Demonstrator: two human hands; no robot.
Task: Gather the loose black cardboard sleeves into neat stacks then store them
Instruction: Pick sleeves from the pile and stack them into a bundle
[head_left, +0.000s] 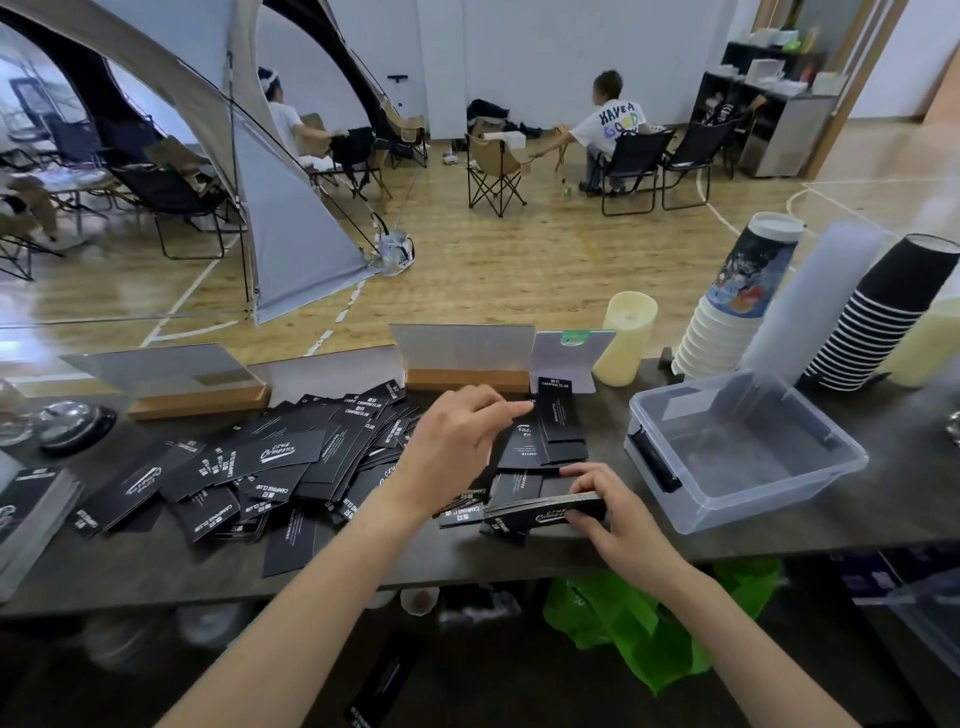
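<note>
Right hand (621, 522) round sleeve stack (537, 510); left hand (452, 447) over loose sleeves (270, 462)

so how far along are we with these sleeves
Early. Nothing stored yet: the clear bin holds no sleeves. In hand: the right hand grips a small stack while the left hand reaches for more. Left: the big loose pile, most of the sleeves.
</note>
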